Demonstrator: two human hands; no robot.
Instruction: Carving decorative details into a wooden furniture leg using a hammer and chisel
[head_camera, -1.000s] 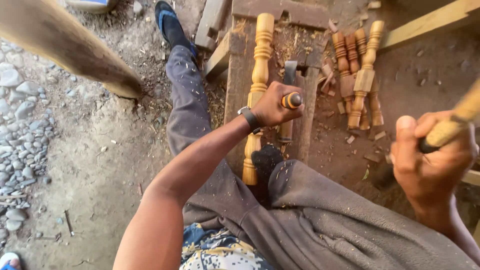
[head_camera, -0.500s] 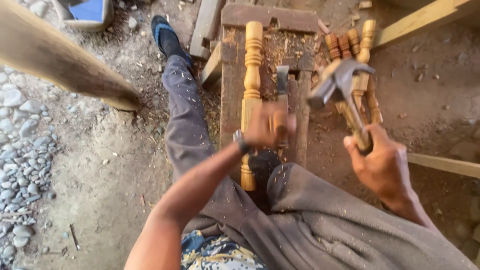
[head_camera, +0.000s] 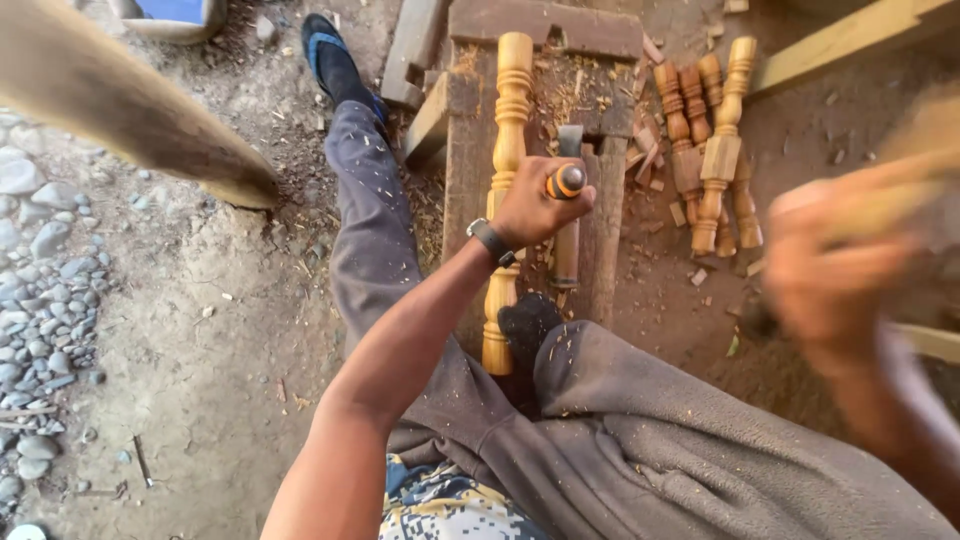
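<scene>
Centre frame, the left hand (head_camera: 530, 210) stays clamped on the orange-capped chisel (head_camera: 568, 182), set upright beside the turned spindle (head_camera: 508, 150) on the wooden block (head_camera: 470, 150). At the right edge, the right hand (head_camera: 830, 270) has swung up into a blur, fist closed on the hammer handle (head_camera: 900, 200), its head out of sight.

Soft, even daylight, faint shadows; sharp centre, heavy motion blur over the right hand (head_camera: 835, 275), wide-angle edge bending.

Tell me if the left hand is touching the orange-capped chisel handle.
Touching. The head view shows the left hand wrapped around the chisel handle, with its orange cap poking out above the curled fingers.
</scene>
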